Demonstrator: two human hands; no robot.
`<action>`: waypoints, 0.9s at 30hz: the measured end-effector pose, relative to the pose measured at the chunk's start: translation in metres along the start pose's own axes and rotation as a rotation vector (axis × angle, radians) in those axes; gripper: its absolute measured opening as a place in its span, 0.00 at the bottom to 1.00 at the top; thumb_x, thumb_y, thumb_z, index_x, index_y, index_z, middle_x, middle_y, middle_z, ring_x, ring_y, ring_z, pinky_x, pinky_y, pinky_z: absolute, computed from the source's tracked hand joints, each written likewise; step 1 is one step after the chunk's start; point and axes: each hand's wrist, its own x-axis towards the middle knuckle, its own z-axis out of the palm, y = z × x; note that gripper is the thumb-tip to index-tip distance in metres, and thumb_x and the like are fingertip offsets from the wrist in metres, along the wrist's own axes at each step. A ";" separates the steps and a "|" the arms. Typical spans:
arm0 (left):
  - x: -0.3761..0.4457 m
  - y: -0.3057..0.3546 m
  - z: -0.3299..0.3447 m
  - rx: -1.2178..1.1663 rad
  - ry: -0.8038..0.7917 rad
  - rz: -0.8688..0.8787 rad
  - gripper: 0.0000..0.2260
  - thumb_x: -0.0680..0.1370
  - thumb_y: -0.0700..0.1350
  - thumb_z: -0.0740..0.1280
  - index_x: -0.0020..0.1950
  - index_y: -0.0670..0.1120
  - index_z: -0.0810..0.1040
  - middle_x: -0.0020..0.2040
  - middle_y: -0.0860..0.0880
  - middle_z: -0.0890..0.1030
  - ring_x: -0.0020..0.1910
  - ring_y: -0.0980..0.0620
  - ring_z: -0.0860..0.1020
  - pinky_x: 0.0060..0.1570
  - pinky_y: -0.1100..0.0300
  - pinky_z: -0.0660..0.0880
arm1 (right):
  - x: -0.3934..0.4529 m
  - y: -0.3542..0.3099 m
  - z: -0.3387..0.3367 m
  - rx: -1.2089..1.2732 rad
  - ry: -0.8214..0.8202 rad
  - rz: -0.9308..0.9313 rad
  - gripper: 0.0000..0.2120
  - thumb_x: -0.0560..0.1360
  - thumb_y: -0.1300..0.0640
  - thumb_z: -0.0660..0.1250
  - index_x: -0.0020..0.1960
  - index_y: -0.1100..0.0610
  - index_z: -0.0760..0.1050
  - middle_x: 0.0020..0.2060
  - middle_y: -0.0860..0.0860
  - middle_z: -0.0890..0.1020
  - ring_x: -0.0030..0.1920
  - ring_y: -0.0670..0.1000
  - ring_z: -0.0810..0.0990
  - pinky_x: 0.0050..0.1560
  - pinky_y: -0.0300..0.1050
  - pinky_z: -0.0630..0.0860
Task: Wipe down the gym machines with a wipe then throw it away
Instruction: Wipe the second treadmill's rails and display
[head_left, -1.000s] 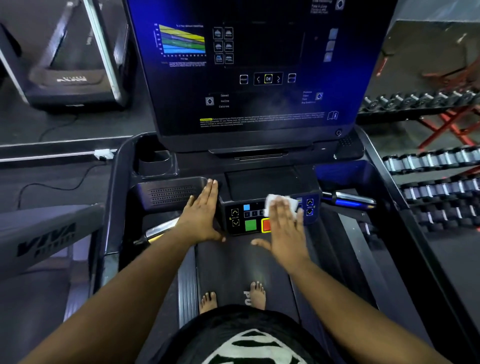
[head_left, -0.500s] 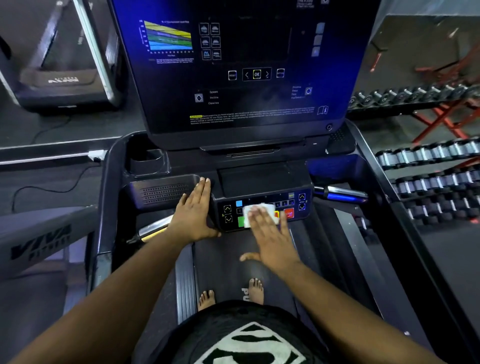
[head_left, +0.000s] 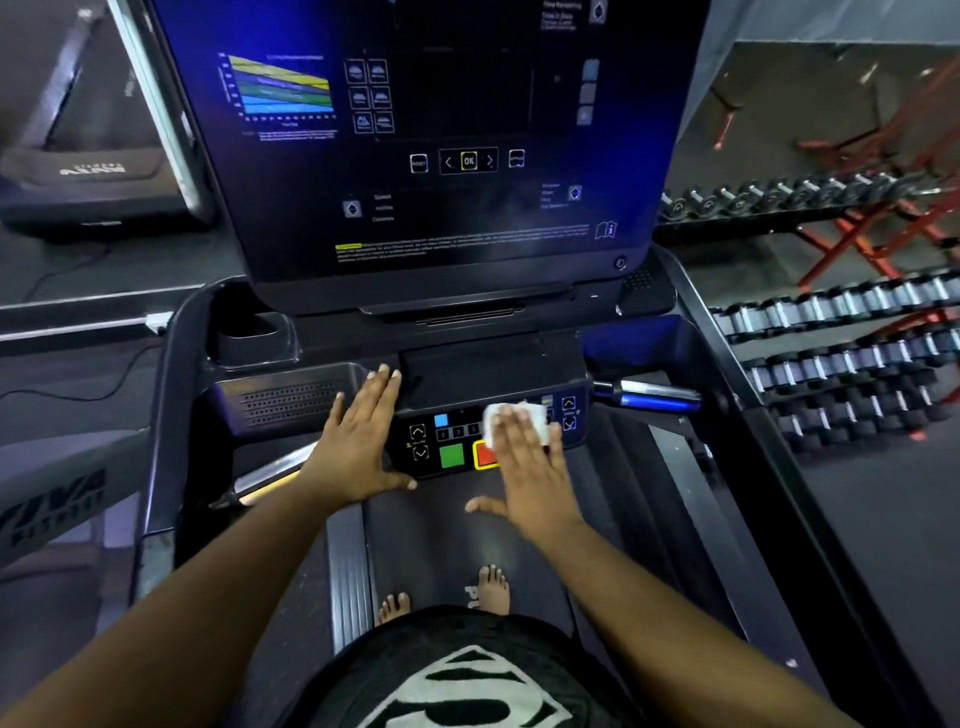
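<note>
The wipe lies flat on the treadmill's button panel, pressed under the straight fingers of the right hand. It has slid back rightward from the green button, seemingly another pass. The left hand rests flat, unclenched, beside the panel, bracing.

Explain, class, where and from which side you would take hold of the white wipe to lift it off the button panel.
Probably pinch the wipe at its bare far-right edge, coming from the right. It lies flat on the button panel under the right hand, whose straight fingers cover its near part, so only that edge is exposed.
</note>
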 end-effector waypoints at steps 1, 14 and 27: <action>0.001 0.003 0.000 0.006 0.007 0.013 0.66 0.66 0.65 0.79 0.81 0.51 0.30 0.80 0.54 0.30 0.80 0.54 0.32 0.79 0.44 0.37 | -0.005 0.015 0.002 0.030 -0.004 0.071 0.58 0.69 0.18 0.44 0.82 0.59 0.38 0.82 0.55 0.40 0.82 0.56 0.41 0.76 0.68 0.44; 0.032 0.033 -0.002 0.171 0.117 0.061 0.52 0.69 0.81 0.39 0.83 0.50 0.59 0.82 0.51 0.62 0.82 0.52 0.54 0.80 0.44 0.47 | 0.061 0.068 -0.076 0.127 -0.016 0.161 0.57 0.67 0.18 0.36 0.80 0.57 0.59 0.80 0.54 0.61 0.81 0.54 0.51 0.79 0.65 0.44; 0.032 0.035 0.006 0.118 0.139 -0.019 0.47 0.71 0.77 0.46 0.82 0.50 0.62 0.81 0.52 0.64 0.82 0.52 0.57 0.81 0.46 0.49 | 0.110 0.079 -0.110 0.098 -0.378 0.145 0.65 0.58 0.15 0.34 0.83 0.56 0.49 0.82 0.53 0.48 0.82 0.52 0.45 0.78 0.66 0.38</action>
